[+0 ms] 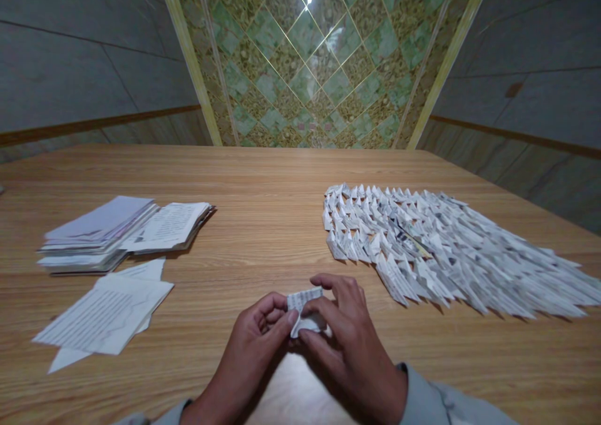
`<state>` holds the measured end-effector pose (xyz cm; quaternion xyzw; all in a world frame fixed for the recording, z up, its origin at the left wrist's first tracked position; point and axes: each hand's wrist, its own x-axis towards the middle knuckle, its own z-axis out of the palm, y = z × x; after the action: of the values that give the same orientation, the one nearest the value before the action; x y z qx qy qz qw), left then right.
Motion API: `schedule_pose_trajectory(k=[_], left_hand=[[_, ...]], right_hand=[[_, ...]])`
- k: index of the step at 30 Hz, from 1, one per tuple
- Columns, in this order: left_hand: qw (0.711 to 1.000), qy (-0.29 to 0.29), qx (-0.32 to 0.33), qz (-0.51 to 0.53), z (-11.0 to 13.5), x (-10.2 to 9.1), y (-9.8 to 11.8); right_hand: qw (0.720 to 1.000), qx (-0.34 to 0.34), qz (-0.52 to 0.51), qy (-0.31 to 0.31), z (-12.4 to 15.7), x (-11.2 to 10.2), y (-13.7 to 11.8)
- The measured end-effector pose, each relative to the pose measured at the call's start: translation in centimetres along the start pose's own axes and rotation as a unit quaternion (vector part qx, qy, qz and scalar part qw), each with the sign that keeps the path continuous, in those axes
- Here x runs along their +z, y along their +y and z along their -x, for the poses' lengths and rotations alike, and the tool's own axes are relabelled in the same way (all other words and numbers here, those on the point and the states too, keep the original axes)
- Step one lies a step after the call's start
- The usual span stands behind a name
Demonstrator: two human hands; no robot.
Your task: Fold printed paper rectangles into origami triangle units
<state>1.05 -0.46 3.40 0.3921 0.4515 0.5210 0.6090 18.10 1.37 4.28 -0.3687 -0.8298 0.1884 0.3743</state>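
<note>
My left hand (253, 343) and my right hand (347, 343) meet at the near middle of the wooden table (272, 225). Both pinch a small folded piece of printed paper (305, 309) between thumbs and fingers, just above the table top. The paper is partly hidden by my fingers. To the right of my hands lie several rows of folded paper pieces (436, 250) laid out close together.
At the left stands a stack of printed sheets (101, 234) with a second bundle (171, 225) leaning on it. Loose cut sheets (106, 312) lie in front of the stack. A tiled wall (314, 62) rises behind the table's far edge.
</note>
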Motion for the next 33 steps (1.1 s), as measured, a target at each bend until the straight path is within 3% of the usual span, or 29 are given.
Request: schedule_pose_trajectory(k=[5, 9, 14, 23, 25, 30, 33], left_hand=[[0.998, -0.028, -0.026, 0.040, -0.2, -0.1, -0.5], [0.997, -0.029, -0.029, 0.061, -0.3, -0.4, -1.0], [0.998, -0.050, -0.025, 0.019, -0.5, -0.3, -0.8], [0.999, -0.039, -0.012, -0.010, -0.6, -1.1, -1.5], [0.999, -0.042, -0.007, -0.010, -0.4, -0.9, -1.3], [0.998, -0.055, -0.015, -0.003, -0.1, -0.1, -0.3], [0.998, -0.050, -0.014, -0.039, -0.2, -0.1, -0.4]], right_hand=[[0.999, 0.023, -0.028, -0.002, -0.3, -0.1, 0.1], [0.999, 0.004, -0.033, -0.003, -0.3, -0.3, 0.2], [0.999, 0.000, -0.042, -0.012, -0.2, -0.3, 0.3], [0.996, 0.015, -0.078, -0.040, -0.2, -0.1, 0.5], [0.994, 0.033, -0.096, -0.032, -0.2, 0.0, 0.6], [0.980, 0.150, -0.131, -0.020, 0.1, 0.5, 1.1], [0.973, 0.178, -0.146, -0.027, 0.3, 0.8, 1.2]])
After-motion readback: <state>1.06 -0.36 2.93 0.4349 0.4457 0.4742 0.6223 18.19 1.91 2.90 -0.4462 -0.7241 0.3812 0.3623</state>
